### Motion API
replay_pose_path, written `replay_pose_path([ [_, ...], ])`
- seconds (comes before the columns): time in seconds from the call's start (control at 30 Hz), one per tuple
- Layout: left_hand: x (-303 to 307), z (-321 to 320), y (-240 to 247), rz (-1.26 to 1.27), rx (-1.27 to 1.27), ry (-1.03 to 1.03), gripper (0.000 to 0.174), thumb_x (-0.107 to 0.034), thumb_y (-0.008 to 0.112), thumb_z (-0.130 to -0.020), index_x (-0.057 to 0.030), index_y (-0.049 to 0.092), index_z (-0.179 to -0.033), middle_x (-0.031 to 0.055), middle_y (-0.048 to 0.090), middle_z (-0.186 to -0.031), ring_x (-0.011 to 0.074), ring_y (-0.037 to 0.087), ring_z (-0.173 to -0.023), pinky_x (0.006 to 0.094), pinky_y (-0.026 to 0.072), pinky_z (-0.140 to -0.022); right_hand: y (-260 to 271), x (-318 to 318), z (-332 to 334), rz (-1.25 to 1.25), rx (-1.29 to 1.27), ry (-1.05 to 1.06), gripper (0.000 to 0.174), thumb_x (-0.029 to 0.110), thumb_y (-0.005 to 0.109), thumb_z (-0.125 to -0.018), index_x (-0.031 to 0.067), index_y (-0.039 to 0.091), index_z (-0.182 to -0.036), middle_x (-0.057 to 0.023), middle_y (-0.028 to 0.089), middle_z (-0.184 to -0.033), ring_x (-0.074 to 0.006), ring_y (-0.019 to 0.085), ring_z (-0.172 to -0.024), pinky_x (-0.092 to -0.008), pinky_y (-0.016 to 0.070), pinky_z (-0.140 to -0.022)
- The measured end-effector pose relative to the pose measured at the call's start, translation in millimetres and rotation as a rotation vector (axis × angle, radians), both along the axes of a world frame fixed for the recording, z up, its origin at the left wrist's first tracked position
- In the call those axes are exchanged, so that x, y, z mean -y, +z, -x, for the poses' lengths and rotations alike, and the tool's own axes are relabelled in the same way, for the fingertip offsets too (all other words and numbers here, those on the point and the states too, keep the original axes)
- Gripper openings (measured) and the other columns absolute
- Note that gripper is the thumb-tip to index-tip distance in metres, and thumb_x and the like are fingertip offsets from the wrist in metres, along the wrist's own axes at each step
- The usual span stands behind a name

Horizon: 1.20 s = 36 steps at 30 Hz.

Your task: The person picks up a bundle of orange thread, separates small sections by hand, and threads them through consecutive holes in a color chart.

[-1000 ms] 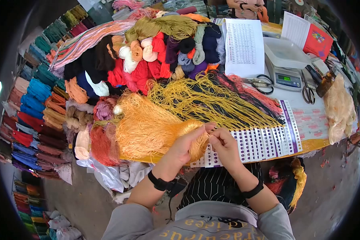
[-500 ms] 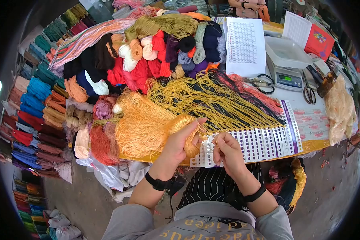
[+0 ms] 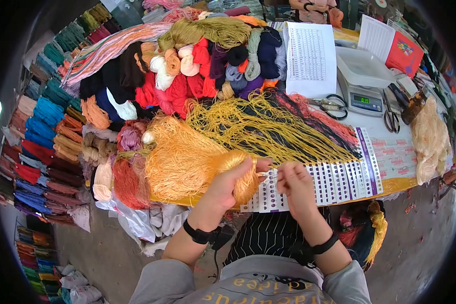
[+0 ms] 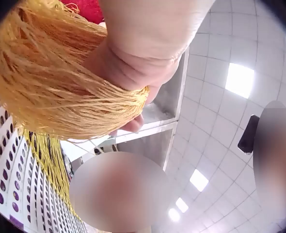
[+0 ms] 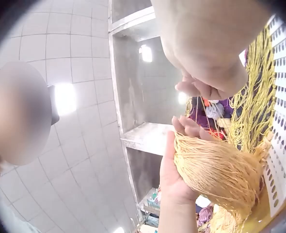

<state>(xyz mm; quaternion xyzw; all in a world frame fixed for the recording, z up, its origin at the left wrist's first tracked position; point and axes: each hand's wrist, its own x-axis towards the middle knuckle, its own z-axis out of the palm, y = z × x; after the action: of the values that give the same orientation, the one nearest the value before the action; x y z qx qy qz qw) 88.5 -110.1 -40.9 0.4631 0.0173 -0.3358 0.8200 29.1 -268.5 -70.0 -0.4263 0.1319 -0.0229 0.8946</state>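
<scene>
A bundle of light orange thread (image 3: pixel 243 175) is gripped by the left hand (image 3: pixel 228 185), whose fingers curl round its folded end. In the left wrist view the thread loop (image 4: pixel 85 104) bulges out beside the left hand (image 4: pixel 138 63). The right hand (image 3: pixel 298 190) is just right of the bundle, its fingertips bent together. Thin strands run between the two hands in the right wrist view, pinched by the right hand (image 5: pixel 206 58) above the bundle (image 5: pixel 218 172). More orange thread (image 3: pixel 180 159) lies spread on the table to the left.
Perforated white cards (image 3: pixel 329 185) with yellow threads (image 3: pixel 273 126) attached line the table's front edge. Multicoloured skeins (image 3: pixel 177 91) are piled behind. Printed paper (image 3: pixel 310 58), scissors (image 3: pixel 336 106) and a digital scale (image 3: pixel 362 101) are at the right. A person (image 3: pixel 313 11) is across the table.
The right hand has come away from the bundle, moved right and then slightly up. The left hand keeps its grip and has shifted a little. The scale's display has changed.
</scene>
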Motion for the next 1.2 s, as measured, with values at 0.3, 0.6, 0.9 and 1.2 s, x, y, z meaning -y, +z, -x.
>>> replay_pose_path([
  [0.3,-1.7,3.7,-6.3,0.066,0.022,-0.14,0.034,-0.025,0.045,-0.093,0.002,0.056,-0.11,0.012,0.052,-0.121,0.0212,0.059,-0.092,0.0325,0.05,-0.075,-3.7,-23.1,1.1,0.324,0.163,0.109,0.008,0.009,0.055,-0.089,0.0026,0.05,-0.088,-0.0028,0.057,-0.081,-0.0062,0.05,-0.058,-0.0196,0.0408,-0.053],
  [0.6,0.0,0.0,5.9,0.019,-0.043,0.086,0.029,-0.023,0.052,-0.091,-0.0004,0.057,-0.108,0.008,0.061,-0.093,0.0107,0.055,-0.067,0.0266,0.0468,-0.064,4.4,-16.4,10.0,0.026,0.104,0.177,0.015,0.02,0.046,-0.095,0.0061,0.047,-0.088,-0.004,0.057,-0.07,-0.0103,0.053,-0.059,-0.0229,0.0413,-0.055],
  [0.9,-5.4,-1.0,8.8,-0.017,0.052,0.151,0.025,-0.021,0.055,-0.089,-0.0003,0.06,-0.103,0.0027,0.058,-0.082,0.008,0.046,-0.055,0.0257,0.0427,-0.058,-5.2,-13.7,10.1,0.046,0.117,0.162,0.016,0.02,0.045,-0.095,0.0064,0.046,-0.088,-0.0041,0.055,-0.068,-0.0115,0.053,-0.061,-0.0235,0.0411,-0.058],
  [1.2,-2.4,2.0,12.2,-0.029,0.034,0.155,0.025,-0.021,0.055,-0.089,0.0003,0.061,-0.1,0.002,0.057,-0.076,0.0081,0.045,-0.054,0.0248,0.0425,-0.058,8.9,-13.7,8.0,-0.24,0.063,0.219,0.019,0.022,0.042,-0.096,0.0058,0.047,-0.088,-0.0054,0.054,-0.069,-0.0124,0.05,-0.058,-0.0234,0.0406,-0.056],
])
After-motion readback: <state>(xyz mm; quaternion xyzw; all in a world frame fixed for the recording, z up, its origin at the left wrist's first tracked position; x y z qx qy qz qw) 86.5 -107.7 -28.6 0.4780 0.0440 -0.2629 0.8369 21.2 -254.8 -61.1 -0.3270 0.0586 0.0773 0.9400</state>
